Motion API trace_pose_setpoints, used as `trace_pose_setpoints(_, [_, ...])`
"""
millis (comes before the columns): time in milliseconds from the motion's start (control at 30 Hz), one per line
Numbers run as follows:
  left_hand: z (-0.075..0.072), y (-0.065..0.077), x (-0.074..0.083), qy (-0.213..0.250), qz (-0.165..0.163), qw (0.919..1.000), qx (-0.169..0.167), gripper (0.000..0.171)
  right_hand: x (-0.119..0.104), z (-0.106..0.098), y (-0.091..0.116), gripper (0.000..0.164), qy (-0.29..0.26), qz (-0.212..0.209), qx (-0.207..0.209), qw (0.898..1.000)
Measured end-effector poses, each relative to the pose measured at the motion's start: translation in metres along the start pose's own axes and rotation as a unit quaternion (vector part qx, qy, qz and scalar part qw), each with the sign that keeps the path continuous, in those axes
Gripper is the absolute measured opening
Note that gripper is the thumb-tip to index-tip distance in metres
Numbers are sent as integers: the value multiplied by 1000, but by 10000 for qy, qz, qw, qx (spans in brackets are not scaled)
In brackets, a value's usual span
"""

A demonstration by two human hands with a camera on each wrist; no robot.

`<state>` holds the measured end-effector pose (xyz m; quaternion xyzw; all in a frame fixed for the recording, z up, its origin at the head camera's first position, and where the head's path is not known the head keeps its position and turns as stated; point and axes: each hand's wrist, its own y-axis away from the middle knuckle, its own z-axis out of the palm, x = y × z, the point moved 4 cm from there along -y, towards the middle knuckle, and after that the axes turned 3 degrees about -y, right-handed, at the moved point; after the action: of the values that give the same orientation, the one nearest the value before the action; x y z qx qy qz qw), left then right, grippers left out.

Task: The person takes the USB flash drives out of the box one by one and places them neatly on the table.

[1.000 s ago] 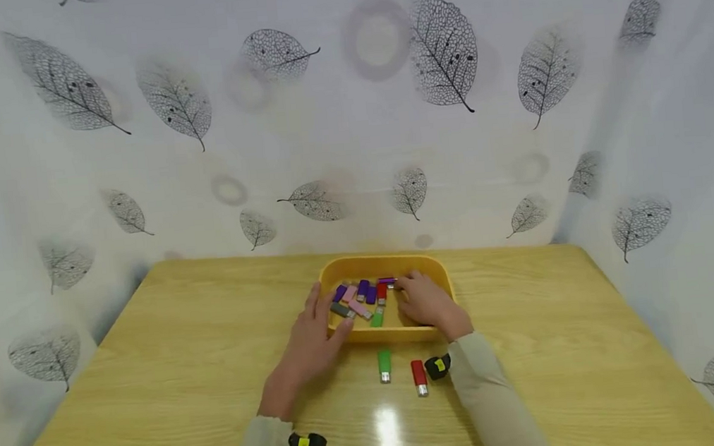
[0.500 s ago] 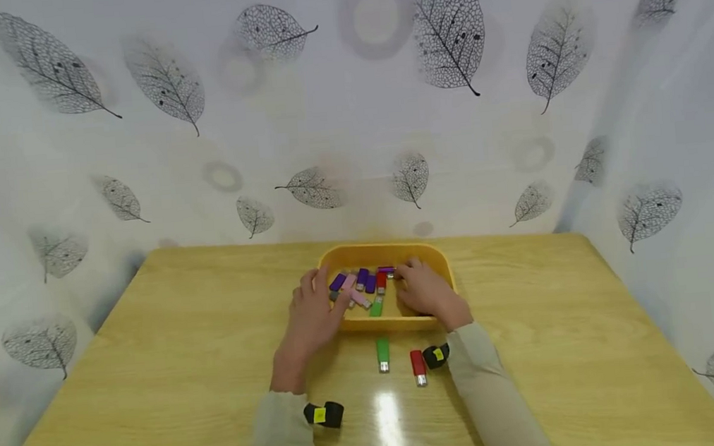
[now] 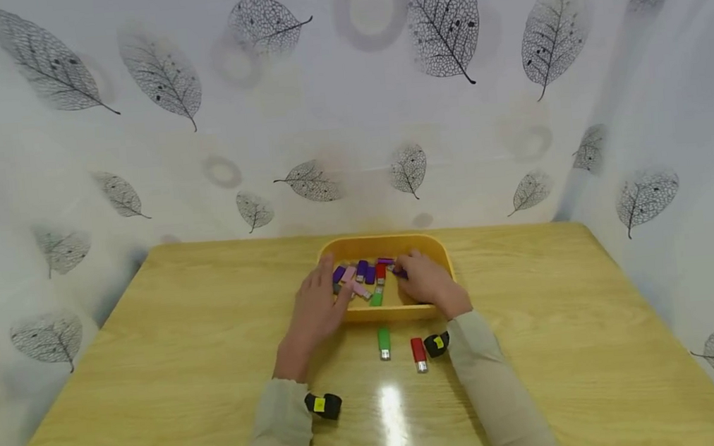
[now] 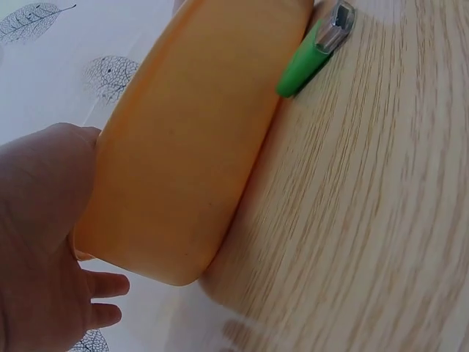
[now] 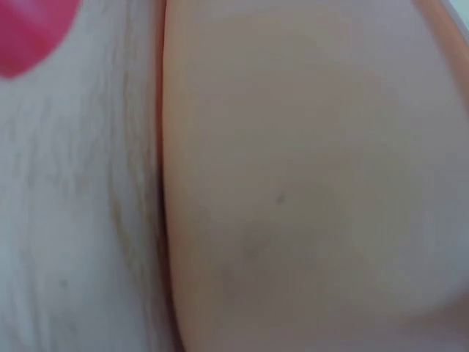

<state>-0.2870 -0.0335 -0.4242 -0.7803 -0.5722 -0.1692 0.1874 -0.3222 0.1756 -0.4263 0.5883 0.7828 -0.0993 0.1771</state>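
Both hands are at a yellow plastic tray [image 3: 384,313] on the table. My left hand [image 3: 317,308] rests at its left end, thumb over the front rim, fingers extended along the side; the left wrist view shows the hand [image 4: 44,220] at the tray's corner. Inside the tray, my right hand [image 3: 428,278] has its fingertips curled down on a purple USB flash drive [image 3: 402,273], mostly hidden by the fingers. Left of it lie several more flash drives: purple [image 3: 362,271], pink [image 3: 349,274], red [image 3: 380,273], green [image 3: 377,295] and a partly covered grey one.
On the table before the tray lie a green flash drive [image 3: 384,344] and a red flash drive [image 3: 419,355], the red one beside the right wrist's black camera [image 3: 436,344]. A white leaf-print curtain [image 3: 347,110] hangs behind the wooden table [image 3: 212,320].
My left hand has shifted right and closer over the tray's left end. The right hand has stayed in the tray, and a purple flash drive now shows under its fingertips. The head view has tilted.
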Motion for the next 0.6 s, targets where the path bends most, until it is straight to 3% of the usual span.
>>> trace_pose_setpoints(167, [2, -2, -2, 144, -71, 9998, 99, 73, 1, 1, -3, 36, 48, -11, -172, 9998])
trace_pose_setpoints(333, [6, -1, -5, 272, -199, 9994, -5, 73, 1, 6, 0, 45, 202, -56, -355, 9991])
trace_pose_setpoints(600, [1, 0, -4, 410, -212, 9989, 25, 70, 0, 2, -1, 44, 188, 75, -387, 9990])
